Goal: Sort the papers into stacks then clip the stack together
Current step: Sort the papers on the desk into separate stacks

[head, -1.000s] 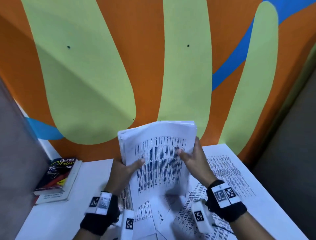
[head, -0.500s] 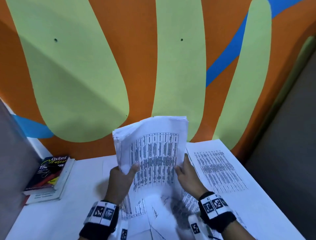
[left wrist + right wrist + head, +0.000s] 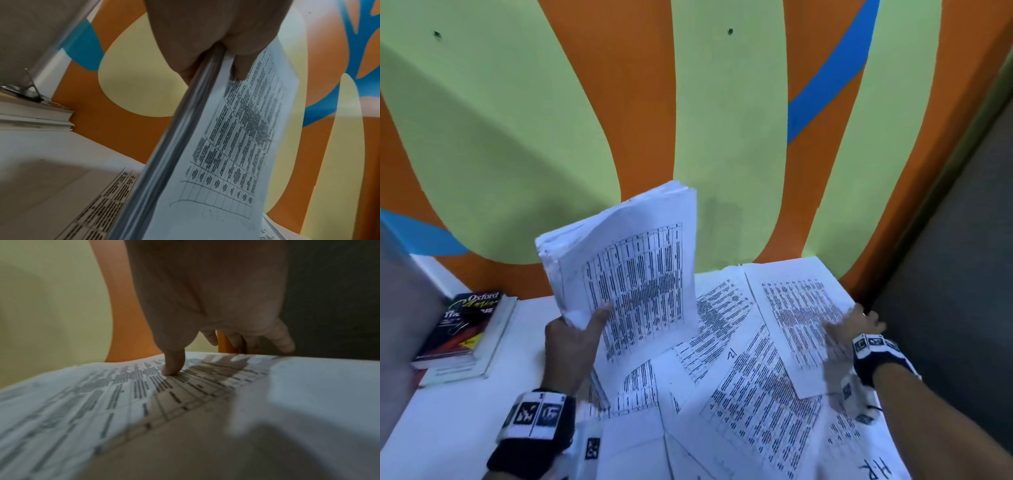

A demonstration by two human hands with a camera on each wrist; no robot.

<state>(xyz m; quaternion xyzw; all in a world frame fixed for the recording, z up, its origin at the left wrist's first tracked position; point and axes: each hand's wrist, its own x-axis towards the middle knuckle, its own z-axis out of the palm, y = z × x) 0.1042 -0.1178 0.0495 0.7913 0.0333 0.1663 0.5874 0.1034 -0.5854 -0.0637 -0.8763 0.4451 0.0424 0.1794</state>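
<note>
White paper stack upright

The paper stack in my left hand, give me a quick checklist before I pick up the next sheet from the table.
1. Left hand grips the paper stack firmly: ok.
2. Stack edges squared: not ok, sheets fan at the top.
3. Right hand free to take a sheet: ok, open, thumb touching the far right sheet.
4. Remaining loose papers gathered: not ok, scattered and overlapping.
5. Clip within reach: cannot tell; something metallic lies on the books.
</note>
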